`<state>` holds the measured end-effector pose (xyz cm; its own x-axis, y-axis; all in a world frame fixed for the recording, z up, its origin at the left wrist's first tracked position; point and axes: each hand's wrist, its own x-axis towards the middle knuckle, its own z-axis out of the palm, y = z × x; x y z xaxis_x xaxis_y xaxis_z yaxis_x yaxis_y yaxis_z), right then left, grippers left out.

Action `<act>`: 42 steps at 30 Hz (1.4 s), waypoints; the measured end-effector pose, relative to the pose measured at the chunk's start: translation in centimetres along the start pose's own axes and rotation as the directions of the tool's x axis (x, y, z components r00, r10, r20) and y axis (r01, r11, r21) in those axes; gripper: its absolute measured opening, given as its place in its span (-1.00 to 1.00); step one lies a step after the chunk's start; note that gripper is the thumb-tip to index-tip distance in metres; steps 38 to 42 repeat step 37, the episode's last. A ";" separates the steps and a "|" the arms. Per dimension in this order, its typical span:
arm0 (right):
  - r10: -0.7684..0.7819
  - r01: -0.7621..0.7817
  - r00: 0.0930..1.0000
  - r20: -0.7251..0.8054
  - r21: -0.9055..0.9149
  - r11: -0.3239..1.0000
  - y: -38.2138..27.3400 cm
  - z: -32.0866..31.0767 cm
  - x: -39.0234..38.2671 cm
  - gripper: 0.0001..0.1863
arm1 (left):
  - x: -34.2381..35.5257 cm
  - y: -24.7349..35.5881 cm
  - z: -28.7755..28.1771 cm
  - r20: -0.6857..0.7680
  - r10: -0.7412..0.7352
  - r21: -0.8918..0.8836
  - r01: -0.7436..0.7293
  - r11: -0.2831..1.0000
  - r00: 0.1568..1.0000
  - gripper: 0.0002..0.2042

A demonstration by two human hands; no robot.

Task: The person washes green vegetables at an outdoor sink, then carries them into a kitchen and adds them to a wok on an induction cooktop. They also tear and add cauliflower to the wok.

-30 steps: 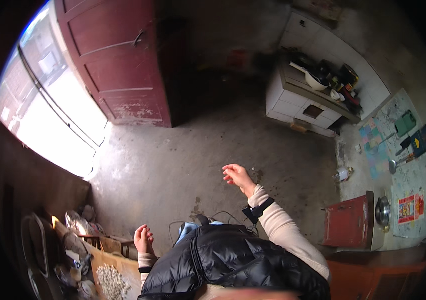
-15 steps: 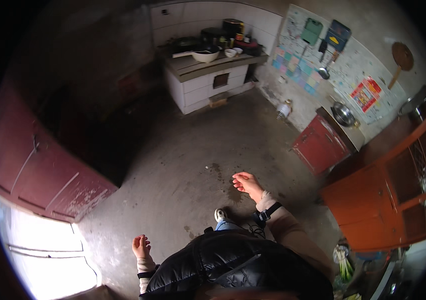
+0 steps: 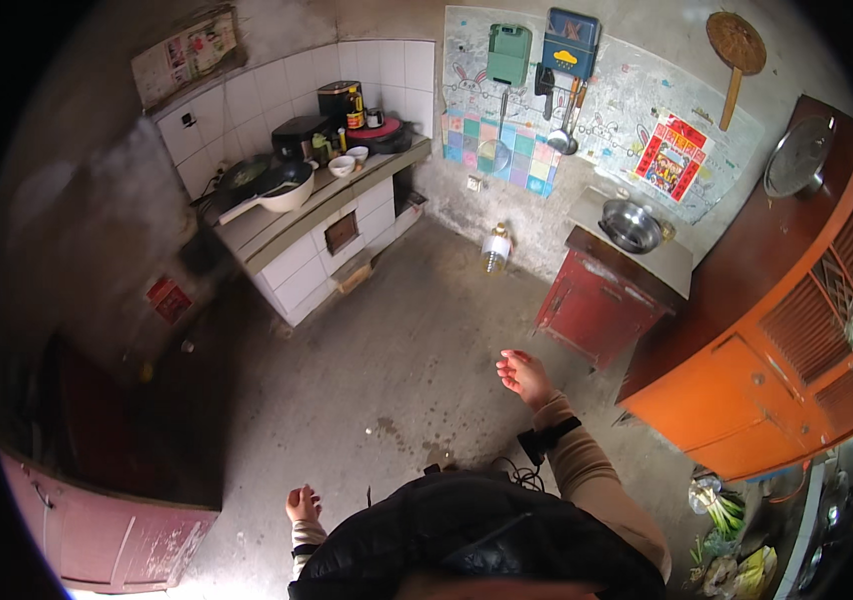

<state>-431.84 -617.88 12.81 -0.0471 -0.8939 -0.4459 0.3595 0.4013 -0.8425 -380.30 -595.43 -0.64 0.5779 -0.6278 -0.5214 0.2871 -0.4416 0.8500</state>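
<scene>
My right hand (image 3: 524, 377) hangs out in front of me over the concrete floor, its fingers loosely bent and a little apart, with nothing in them. A black strap (image 3: 550, 438) circles that wrist. Low on the left, my left hand (image 3: 304, 503) hangs beside my body, fingers half curled and holding nothing that I can see. Neither hand touches anything. The thing nearest my right hand is a small red cabinet (image 3: 597, 308), with a steel pot (image 3: 631, 226) on its top.
A tiled stove counter (image 3: 372, 212) at the back left bears a white long-handled pan (image 3: 287, 197) and bowls. An oil bottle (image 3: 496, 247) stands on the floor by the wall. An orange cupboard (image 3: 737, 385) and green onions (image 3: 725, 508) are at right, a maroon cabinet (image 3: 112, 540) at lower left.
The view has swung and moved closer to the stove counter and red cabinet, and the bright doorway has nearly left the picture. Both hands stay empty beside and before my body.
</scene>
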 end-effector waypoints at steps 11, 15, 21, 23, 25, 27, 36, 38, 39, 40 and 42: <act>-0.241 0.270 0.953 -0.181 0.156 0.950 -21.0 -2.9 27.8 -0.76 | 13.2 -1.9 2.5 -0.442 -0.465 -0.113 0.467 0.877 0.767 -0.84; -0.286 0.348 0.882 -0.375 0.109 0.931 -27.9 -5.9 36.5 -0.84 | 21.9 4.2 12.9 -0.357 -0.467 -0.120 0.456 0.882 0.809 -0.87; -0.334 0.432 0.770 -0.544 0.060 0.900 -39.4 -12.6 46.2 -0.81 | 37.2 22.2 34.2 -0.047 -0.233 -0.081 0.229 0.970 0.971 -0.91; -0.423 0.489 0.692 -0.584 -0.051 0.871 -45.8 -13.6 49.8 -0.85 | 40.1 28.1 41.0 0.113 -0.041 -0.139 0.056 0.989 0.993 -0.90; -0.477 0.555 0.633 -0.610 -0.072 0.829 -52.0 -14.3 53.8 -0.87 | 41.5 31.6 46.8 0.089 0.074 -0.183 -0.057 0.981 0.993 -0.87; -0.568 0.538 0.568 -0.595 -0.254 0.804 -57.4 -15.6 58.4 -0.86 | 42.0 32.1 50.3 0.120 0.196 -0.234 -0.164 0.958 0.973 -0.82; -0.756 0.300 0.355 -0.550 -0.699 0.649 -69.9 -24.3 78.5 -0.43 | 39.9 25.1 53.2 -0.259 -0.294 0.082 0.324 0.942 0.920 -0.77; -0.773 0.261 0.389 -0.500 -0.745 0.614 -70.2 -25.0 79.6 -0.44 | 39.2 24.8 53.4 -0.270 -0.310 0.089 0.344 0.935 0.912 -0.77; -0.773 0.261 0.389 -0.500 -0.745 0.614 -70.2 -25.0 79.6 -0.44 | 39.2 24.8 53.4 -0.270 -0.310 0.089 0.344 0.935 0.912 -0.77; -0.773 0.261 0.389 -0.500 -0.745 0.614 -70.2 -25.0 79.6 -0.44 | 39.2 24.8 53.4 -0.270 -0.310 0.089 0.344 0.935 0.912 -0.77; -0.773 0.261 0.389 -0.500 -0.745 0.614 -70.2 -25.0 79.6 -0.44 | 39.2 24.8 53.4 -0.270 -0.310 0.089 0.344 0.935 0.912 -0.77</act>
